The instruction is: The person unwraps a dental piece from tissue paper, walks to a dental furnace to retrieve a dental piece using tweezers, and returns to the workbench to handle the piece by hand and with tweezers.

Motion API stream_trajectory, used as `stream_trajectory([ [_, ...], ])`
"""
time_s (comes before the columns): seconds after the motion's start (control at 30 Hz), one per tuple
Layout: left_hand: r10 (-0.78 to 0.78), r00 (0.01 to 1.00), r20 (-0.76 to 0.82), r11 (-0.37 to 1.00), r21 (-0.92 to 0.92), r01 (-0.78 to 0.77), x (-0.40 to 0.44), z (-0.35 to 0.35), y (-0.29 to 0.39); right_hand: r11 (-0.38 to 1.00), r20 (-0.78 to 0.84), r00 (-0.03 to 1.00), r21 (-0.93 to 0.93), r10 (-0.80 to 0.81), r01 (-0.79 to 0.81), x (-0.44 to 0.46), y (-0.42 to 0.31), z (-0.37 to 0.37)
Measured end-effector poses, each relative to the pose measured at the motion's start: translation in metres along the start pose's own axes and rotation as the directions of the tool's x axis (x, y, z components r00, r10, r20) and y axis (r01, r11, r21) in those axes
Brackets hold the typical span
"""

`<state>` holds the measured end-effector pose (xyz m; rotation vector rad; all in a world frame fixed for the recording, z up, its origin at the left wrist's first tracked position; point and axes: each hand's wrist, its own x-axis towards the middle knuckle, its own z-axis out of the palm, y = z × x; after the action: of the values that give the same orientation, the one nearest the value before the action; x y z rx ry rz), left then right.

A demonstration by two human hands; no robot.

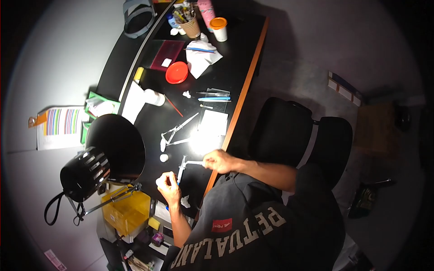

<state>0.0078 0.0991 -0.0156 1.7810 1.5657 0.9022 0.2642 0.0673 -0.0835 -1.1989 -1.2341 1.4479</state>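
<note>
My left hand is held over the near part of the black desk, its fingers closed in a pinch. What they hold, if anything, is too small to make out. Beside it stands a thin whitish stand-like tool with a side rod and a bit of blue at its lower end. My right hand has its fingers curled at the outer end of that rod, slightly blurred; whether it grips the rod is hidden. A similar jointed whitish tool lies farther up. A small white cap sits close by.
A black lamp leans in from the left. Bright light falls on white paper at the desk's orange edge. Farther off are a red lid, a white bottle and a brush cup. A black chair stands right.
</note>
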Motion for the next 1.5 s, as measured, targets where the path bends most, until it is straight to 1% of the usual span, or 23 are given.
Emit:
stream_trajectory([
  [0.03, 0.033, 0.999, -0.014, 0.998, 0.057, -0.033, 0.0, 0.0, 0.002, 1.0, -0.015, 1.0, 0.003, -0.003, 0.003, 0.002, 0.001, -0.003],
  [0.07, -0.037, 0.999, -0.015, 0.999, -0.022, 0.036, -0.003, 0.001, 0.005, 0.984, -0.068, 0.986, 0.106, 0.149, -0.142, 0.009, 0.003, -0.014],
  [0.1, -0.011, 0.999, -0.03, 1.0, -0.01, 0.011, -0.004, 0.001, 0.012, 0.974, -0.165, 0.966, 0.143, 0.201, -0.178, 0.015, 0.014, -0.024],
  [0.17, -0.027, 0.998, -0.054, 1.0, 0.011, 0.027, -0.007, 0.001, 0.005, 0.977, -0.13, 0.976, 0.145, 0.173, -0.154, 0.013, -0.008, -0.029],
  [0.27, -0.05, 0.997, -0.058, 0.999, 0.014, 0.051, -0.009, 0.001, 0.018, 1.0, 0.023, 1.0, -0.002, -0.021, 0.021, -0.005, -0.017, -0.003],
  [0.3, -0.052, 0.997, -0.063, 0.998, 0.021, 0.053, -0.008, 0.001, 0.027, 0.998, 0.044, 0.999, -0.064, 0.013, -0.01, -0.004, -0.014, -0.008],
  [0.33, -0.06, 0.996, -0.069, 0.998, 0.033, 0.062, -0.007, -0.001, 0.027, 0.997, -0.043, 0.998, 0.066, 0.052, -0.049, 0.002, -0.012, -0.012],
  [0.37, -0.069, 0.995, -0.071, 0.997, 0.042, 0.072, -0.009, -0.002, 0.026, 0.994, -0.128, 0.988, 0.073, 0.087, -0.078, 0.007, -0.003, -0.024],
  [0.4, -0.119, 0.989, -0.088, 0.992, 0.04, 0.123, -0.011, -0.002, 0.023, 0.961, -0.13, 0.982, 0.26, 0.134, -0.097, 0.014, 0.01, -0.037],
  [0.43, -0.137, 0.987, -0.085, 0.99, 0.001, 0.138, -0.011, -0.002, 0.028, 0.968, -0.156, 0.98, 0.237, 0.125, -0.085, 0.018, 0.003, -0.04],
  [0.5, -0.162, 0.984, -0.069, 0.987, -0.005, 0.162, -0.015, 0.001, 0.017, 0.958, 0.025, 0.965, 0.116, 0.261, -0.263, 0.008, -0.02, -0.024],
  [0.53, -0.187, 0.982, -0.019, 0.982, 0.008, 0.187, -0.015, 0.001, 0.021, 0.973, 0.095, 0.97, -0.071, 0.225, -0.219, 0.002, -0.029, -0.016],
  [0.57, -0.205, 0.979, 0.013, 0.979, 0.013, 0.205, -0.015, 0.001, 0.024, 0.975, 0.116, 0.972, -0.112, 0.206, -0.194, 0.0, -0.022, -0.012],
  [0.63, -0.136, 0.991, -0.001, 0.991, 0.01, 0.136, -0.015, 0.004, 0.021, 0.971, -0.011, 0.979, 0.128, 0.206, -0.203, 0.007, -0.02, -0.016],
  [0.67, -0.2, 0.979, 0.03, 0.98, 0.027, 0.199, -0.016, 0.002, 0.021, 0.946, -0.106, 0.948, 0.167, 0.299, -0.28, 0.011, -0.019, -0.022],
  [0.77, -0.188, 0.982, -0.031, 0.976, -0.114, 0.183, -0.016, 0.01, 0.021, 0.98, 0.03, 0.981, 0.049, 0.194, -0.195, 0.011, -0.032, -0.023],
  [0.83, -0.241, 0.97, 0.017, 0.943, -0.233, 0.238, -0.014, 0.013, 0.015, 0.985, 0.075, 0.982, -0.039, 0.173, -0.17, 0.007, -0.052, -0.015],
  [0.87, -0.224, 0.974, 0.025, 0.93, -0.294, 0.221, -0.013, 0.014, 0.016, 0.985, 0.099, 0.982, -0.083, 0.162, -0.154, 0.005, -0.06, -0.011],
  [1.07, -0.21, 0.968, 0.134, 0.8, -0.546, 0.249, -0.007, 0.011, 0.023, 0.984, 0.137, 0.983, -0.141, 0.125, -0.105, 0.0, -0.074, 0.003],
  [1.17, -0.212, 0.958, 0.191, 0.806, -0.521, 0.282, -0.009, 0.013, 0.011, 0.989, 0.157, 0.982, -0.127, 0.1, -0.081, 0.0, -0.07, 0.007],
  [1.3, -0.251, 0.954, 0.162, 0.813, -0.501, 0.299, -0.01, 0.008, 0.016, 0.987, 0.173, 0.979, -0.141, 0.105, -0.081, 0.0, -0.07, 0.009],
  [1.4, -0.222, 0.971, 0.085, 0.732, -0.643, 0.224, -0.007, 0.005, 0.033, 0.987, 0.181, 0.979, -0.147, 0.091, -0.065, 0.0, -0.07, 0.011],
  [1.5, -0.11, 0.992, 0.063, 0.865, -0.485, 0.127, -0.009, 0.003, 0.024, 0.986, 0.187, 0.977, -0.149, 0.1, -0.072, 0.0, -0.069, 0.012],
])
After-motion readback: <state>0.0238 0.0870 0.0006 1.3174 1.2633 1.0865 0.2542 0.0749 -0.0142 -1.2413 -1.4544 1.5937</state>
